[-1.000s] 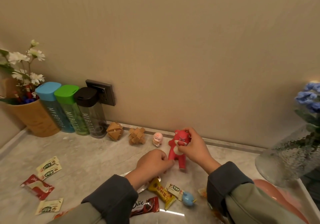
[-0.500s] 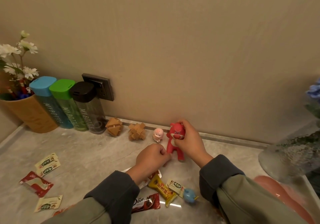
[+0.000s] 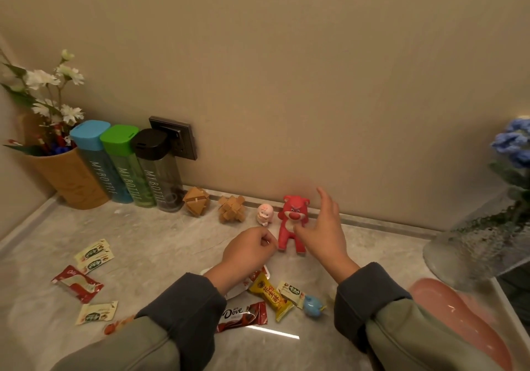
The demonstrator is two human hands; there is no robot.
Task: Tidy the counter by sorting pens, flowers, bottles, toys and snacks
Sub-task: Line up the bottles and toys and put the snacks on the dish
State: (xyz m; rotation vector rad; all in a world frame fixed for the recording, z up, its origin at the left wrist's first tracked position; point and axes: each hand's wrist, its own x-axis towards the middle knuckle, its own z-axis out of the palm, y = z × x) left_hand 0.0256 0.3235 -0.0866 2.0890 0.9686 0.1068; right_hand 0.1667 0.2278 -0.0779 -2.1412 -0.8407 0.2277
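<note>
A red bear toy (image 3: 291, 221) stands upright by the wall, at the right end of a row with a small pink figure (image 3: 264, 213) and two wooden puzzles (image 3: 231, 208). My right hand (image 3: 324, 233) hovers just right of the bear, fingers spread, holding nothing. My left hand (image 3: 249, 249) is loosely curled near the bear's left foot; whether it touches is unclear. Three bottles (image 3: 120, 167) with blue, green and black caps stand left of the toys. Snack packets (image 3: 269, 296) and a small blue toy (image 3: 312, 306) lie below my hands.
A tan cup (image 3: 71, 181) with pens and white flowers fills the back-left corner. More snack packets (image 3: 77, 281) are scattered at left. A glass vase (image 3: 481, 238) with blue flowers and a pink dish (image 3: 459, 313) sit at right. A wall socket (image 3: 180, 138) is behind the black-capped bottle.
My right hand has let go of the red bear's head and opened beside it. The bear now stands on its own, closer to the wall.
</note>
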